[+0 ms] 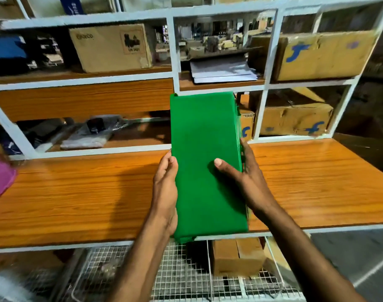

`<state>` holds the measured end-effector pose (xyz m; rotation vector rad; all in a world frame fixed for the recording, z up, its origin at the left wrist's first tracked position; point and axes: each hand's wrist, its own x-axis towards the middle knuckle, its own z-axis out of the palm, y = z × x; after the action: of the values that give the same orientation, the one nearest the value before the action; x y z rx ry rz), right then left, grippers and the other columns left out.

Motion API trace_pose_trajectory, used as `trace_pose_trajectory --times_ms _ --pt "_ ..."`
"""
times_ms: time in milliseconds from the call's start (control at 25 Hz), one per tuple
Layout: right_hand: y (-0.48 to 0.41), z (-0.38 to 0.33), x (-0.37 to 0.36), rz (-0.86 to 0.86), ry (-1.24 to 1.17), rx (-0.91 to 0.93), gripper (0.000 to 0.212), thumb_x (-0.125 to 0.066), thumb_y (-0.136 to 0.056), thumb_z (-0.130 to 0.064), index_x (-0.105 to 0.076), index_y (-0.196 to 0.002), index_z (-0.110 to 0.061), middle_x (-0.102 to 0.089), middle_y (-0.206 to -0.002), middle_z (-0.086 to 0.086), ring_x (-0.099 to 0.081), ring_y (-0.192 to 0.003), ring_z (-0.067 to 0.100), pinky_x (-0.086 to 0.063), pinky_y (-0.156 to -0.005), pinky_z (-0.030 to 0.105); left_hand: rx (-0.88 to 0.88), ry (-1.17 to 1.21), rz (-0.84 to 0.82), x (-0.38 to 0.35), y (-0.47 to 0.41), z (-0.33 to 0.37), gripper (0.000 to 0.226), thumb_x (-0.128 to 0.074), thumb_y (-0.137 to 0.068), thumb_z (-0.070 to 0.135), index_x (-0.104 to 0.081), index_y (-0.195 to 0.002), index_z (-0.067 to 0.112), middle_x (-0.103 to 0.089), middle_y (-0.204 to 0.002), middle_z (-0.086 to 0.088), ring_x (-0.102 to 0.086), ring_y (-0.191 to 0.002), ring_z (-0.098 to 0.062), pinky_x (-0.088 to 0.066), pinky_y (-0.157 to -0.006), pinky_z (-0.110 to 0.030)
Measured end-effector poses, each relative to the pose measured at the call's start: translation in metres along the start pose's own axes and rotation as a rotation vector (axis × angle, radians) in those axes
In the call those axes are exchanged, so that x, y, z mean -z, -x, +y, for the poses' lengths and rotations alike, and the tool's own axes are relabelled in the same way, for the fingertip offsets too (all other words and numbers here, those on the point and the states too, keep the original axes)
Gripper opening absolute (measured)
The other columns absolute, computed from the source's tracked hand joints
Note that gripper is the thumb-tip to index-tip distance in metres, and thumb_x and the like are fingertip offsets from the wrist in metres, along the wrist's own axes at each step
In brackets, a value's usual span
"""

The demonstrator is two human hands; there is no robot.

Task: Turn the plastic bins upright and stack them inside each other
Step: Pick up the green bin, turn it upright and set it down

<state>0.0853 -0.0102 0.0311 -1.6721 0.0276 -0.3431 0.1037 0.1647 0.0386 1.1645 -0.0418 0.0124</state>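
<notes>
Head view: I see the green bin held above the wooden table, base facing me; left hand clasps its left edge, right hand presses its thumb on the base, fingers hooking the right rim.

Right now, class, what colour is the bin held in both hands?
Plain green bin, seen in the head view.

Hiding the fingers of the left hand behind the green bin; concealing the bin's interior behind its flat face. Cropping the pink object at the left edge. Blurring the wire mesh below the worktop.
</notes>
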Motion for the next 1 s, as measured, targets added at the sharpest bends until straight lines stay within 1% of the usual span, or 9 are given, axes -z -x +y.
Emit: trace_pose_trajectory --times_ms 120,200,320,440,520,600,680,800,1000 --pt "-0.022 0.021 0.075 0.029 -0.484 -0.064 0.057 -0.074 -0.083 -0.024 -0.058 -0.137 -0.019 -0.074 -0.127 0.012 -0.074 -0.108 0.031 -0.058 -0.092 0.046 0.054 0.083 -0.146 -0.082 0.003 -0.021 0.039 -0.045 -0.106 0.019 -0.054 -0.144 0.021 -0.066 -0.139 -0.003 -0.063 -0.127 -0.022 -0.051 -0.106 -0.043" --pt "-0.030 0.034 0.119 0.023 -0.629 -0.163 0.044 -0.067 -0.091 -0.025 -0.062 -0.133 -0.013 -0.073 -0.125 0.018 -0.073 -0.104 0.035 -0.062 -0.086 0.045 0.062 0.011 -0.228 -0.134 0.002 -0.030 0.039 -0.046 -0.106 0.021 -0.055 -0.143 0.023 -0.067 -0.136 -0.001 -0.065 -0.124 -0.020 -0.056 -0.100 -0.038" --pt "-0.039 0.054 0.178 -0.037 -0.773 -0.317 0.052 -0.059 -0.098 -0.038 -0.058 -0.143 -0.012 -0.066 -0.138 0.019 -0.063 -0.124 0.039 -0.058 -0.096 0.049 0.041 -0.195 -0.331 -0.209 -0.002 -0.045 0.036 -0.049 -0.105 0.027 -0.060 -0.139 0.020 -0.069 -0.133 0.005 -0.063 -0.126 -0.011 -0.048 -0.108 -0.033" --pt "-0.052 0.062 0.213 0.035 -0.740 -0.299 0.053 -0.061 -0.099 -0.041 -0.055 -0.143 -0.012 -0.066 -0.139 0.017 -0.065 -0.125 0.036 -0.056 -0.102 0.049 0.037 -0.281 -0.327 -0.256 -0.006 -0.058 0.027 -0.047 -0.106 0.025 -0.070 -0.116 0.018 -0.079 -0.107 0.011 -0.073 -0.101 -0.003 -0.056 -0.088 -0.019" --pt "-0.063 0.058 0.226 0.212 -0.397 -0.181 0.045 -0.061 -0.102 -0.038 -0.046 -0.139 -0.018 -0.060 -0.141 0.013 -0.066 -0.121 0.028 -0.057 -0.095 0.038 0.020 -0.308 -0.283 -0.269 -0.014 -0.069 0.028 -0.047 -0.106 0.024 -0.069 -0.120 0.015 -0.078 -0.113 0.005 -0.073 -0.106 -0.009 -0.057 -0.091 -0.024" --pt "-0.067 0.052 0.238 0.260 0.022 -0.094 0.062 -0.063 -0.097 -0.048 -0.035 -0.147 -0.025 -0.043 -0.151 0.009 -0.050 -0.137 0.026 -0.046 -0.108 0.038 0.004 -0.346 -0.240 -0.279 -0.023 -0.086 0.032 -0.047 -0.106 0.025 -0.066 -0.129 0.013 -0.074 -0.124 -0.004 -0.071 -0.114 -0.019 -0.054 -0.101 -0.036" --pt "-0.063 0.041 0.243 0.121 0.328 -0.121 0.090 -0.056 -0.085 -0.074 -0.026 -0.159 -0.031 -0.022 -0.167 0.008 -0.025 -0.154 0.028 -0.027 -0.124 0.046 0.018 -0.334 -0.207 -0.287 -0.030 -0.102 0.029 -0.046 -0.106 0.023 -0.068 -0.124 0.017 -0.076 -0.119 -0.001 -0.071 -0.112 -0.020 -0.052 -0.103 -0.041" --pt "-0.058 0.020 0.253 -0.088 0.397 -0.279 0.124 -0.049 -0.062 -0.089 -0.004 -0.165 -0.036 0.014 -0.174 0.000 0.014 -0.160 0.028 -0.001 -0.127 0.055 0.109 -0.260 -0.274 -0.294 -0.033 -0.107 0.036 -0.040 -0.109 0.032 -0.061 -0.134 0.018 -0.073 -0.126 -0.002 -0.069 -0.118 -0.020 -0.052 -0.104 -0.041" --pt "-0.057 0.022 0.278 -0.166 0.043 -0.375 0.152 -0.083 -0.041 -0.076 -0.002 -0.164 -0.040 0.002 -0.170 -0.011 -0.016 -0.157 0.022 -0.023 -0.127 0.049 0.348 -0.135 -0.600 -0.293 -0.036 -0.091 0.104 -0.006 -0.086 0.085 -0.048 -0.148 0.013 -0.063 -0.141 -0.013 -0.058 -0.133 -0.030 -0.045 -0.111 -0.046"
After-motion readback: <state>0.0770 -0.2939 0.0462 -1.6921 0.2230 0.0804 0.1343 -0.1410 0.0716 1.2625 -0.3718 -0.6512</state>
